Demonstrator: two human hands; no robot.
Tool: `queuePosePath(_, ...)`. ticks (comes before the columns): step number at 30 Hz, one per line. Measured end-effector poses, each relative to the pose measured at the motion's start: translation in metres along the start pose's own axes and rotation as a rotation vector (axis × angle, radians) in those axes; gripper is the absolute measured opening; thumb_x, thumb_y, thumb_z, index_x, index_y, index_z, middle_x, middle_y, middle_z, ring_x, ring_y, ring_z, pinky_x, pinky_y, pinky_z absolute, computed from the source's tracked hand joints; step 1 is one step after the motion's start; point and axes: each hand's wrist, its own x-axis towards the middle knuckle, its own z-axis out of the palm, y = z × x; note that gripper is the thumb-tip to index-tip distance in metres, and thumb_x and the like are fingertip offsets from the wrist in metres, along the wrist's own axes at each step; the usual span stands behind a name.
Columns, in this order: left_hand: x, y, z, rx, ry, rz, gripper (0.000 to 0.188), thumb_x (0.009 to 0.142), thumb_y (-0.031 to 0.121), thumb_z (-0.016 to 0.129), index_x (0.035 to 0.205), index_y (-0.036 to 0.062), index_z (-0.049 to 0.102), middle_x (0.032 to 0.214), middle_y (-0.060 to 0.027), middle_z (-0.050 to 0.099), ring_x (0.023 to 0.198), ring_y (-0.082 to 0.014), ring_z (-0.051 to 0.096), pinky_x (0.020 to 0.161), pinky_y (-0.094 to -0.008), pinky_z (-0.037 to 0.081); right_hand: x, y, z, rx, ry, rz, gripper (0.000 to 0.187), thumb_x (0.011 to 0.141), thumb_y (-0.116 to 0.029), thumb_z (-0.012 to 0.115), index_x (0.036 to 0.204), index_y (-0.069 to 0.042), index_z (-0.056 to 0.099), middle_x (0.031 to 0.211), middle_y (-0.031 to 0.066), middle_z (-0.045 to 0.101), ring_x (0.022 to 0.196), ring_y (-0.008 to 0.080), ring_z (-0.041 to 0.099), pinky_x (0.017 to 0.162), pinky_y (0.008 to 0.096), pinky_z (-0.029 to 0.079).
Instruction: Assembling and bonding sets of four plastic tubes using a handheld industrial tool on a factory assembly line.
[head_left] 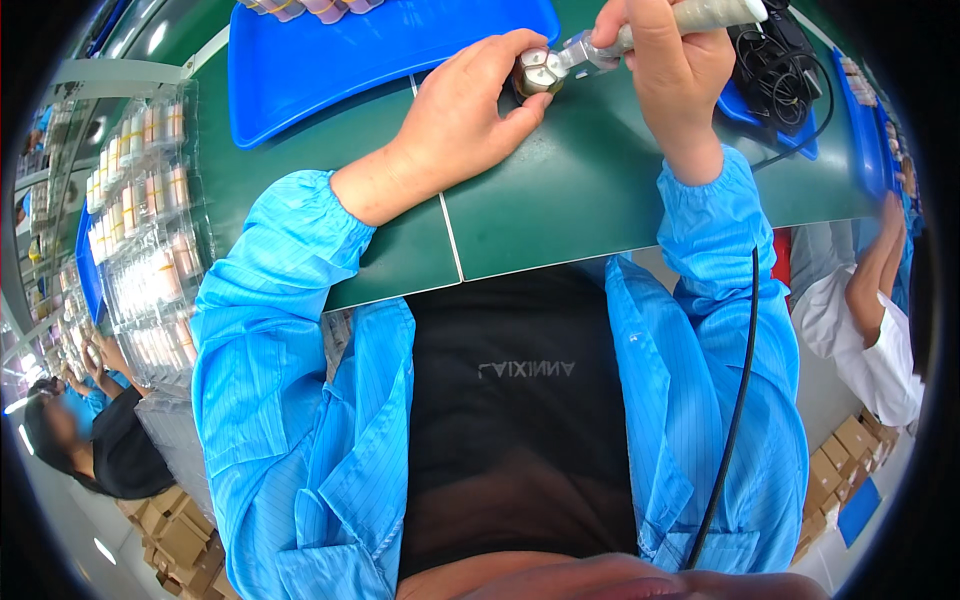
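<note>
Over the green table, my left hand [455,125] has its thumb and fingers curled round a small bundle of white-topped cylinders [541,72], which looks like a battery pack. The flat white ends face up. My right hand [682,75] is closed round a hand tool with a pale, wrapped-looking handle [718,13]. The tool's shiny front part [585,56] points left, and its tip meets or nearly meets the bundle's right side; I cannot tell whether they touch. Part of the bundle's side is hidden by my fingers.
Beyond my left hand lies a blue tray [300,90] with wrapped bundles at its far edge. Black cables [785,75] sit in a blue bin at right. Clear trays of wrapped cylinders [140,215] stack at left. Co-workers sit on both sides, cardboard boxes [845,455] behind.
</note>
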Motion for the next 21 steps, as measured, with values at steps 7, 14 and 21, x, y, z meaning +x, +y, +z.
queuePosePath(7, 0.0, 0.001, -0.001, 0.015, 0.057, 0.097, 0.044, 0.08, 0.011, 0.075, 0.121, 0.0047, 0.059, 0.102, -0.0129, 0.064, 0.093, -0.0313, 0.064, 0.081, -0.0398, 0.053, -0.001, -0.03, 0.017, -0.966, -0.027, 0.175, 0.022, 0.1, -0.01, 0.058, 0.079, -0.006, 0.051, 0.063, 0.0022, 0.06, 0.052, 0.0057, 0.051, 0.049, 0.0203, 0.042)
queuePosePath(14, -0.002, -0.004, 0.005, 0.018, 0.027, 0.072, 0.046, 0.078, 0.011, 0.075, 0.121, 0.0041, 0.06, 0.104, -0.0138, 0.063, 0.097, -0.033, 0.062, 0.083, -0.0405, 0.052, -0.005, -0.03, 0.02, -1.03, -0.034, 0.216, 0.024, 0.1, -0.009, 0.057, 0.076, -0.006, 0.051, 0.063, 0.0024, 0.06, 0.051, 0.0058, 0.051, 0.049, 0.0203, 0.042)
queuePosePath(21, 0.009, -0.009, -0.003, 0.02, -0.01, 0.043, 0.046, 0.078, 0.011, 0.075, 0.121, 0.0032, 0.059, 0.106, -0.0155, 0.063, 0.098, -0.0352, 0.062, 0.084, -0.0426, 0.051, 0.007, -0.026, 0.017, -0.971, -0.003, 0.177, 0.025, 0.102, -0.017, 0.056, 0.079, -0.006, 0.055, 0.067, 0.0018, 0.063, 0.054, 0.0046, 0.049, 0.05, 0.0207, 0.038)
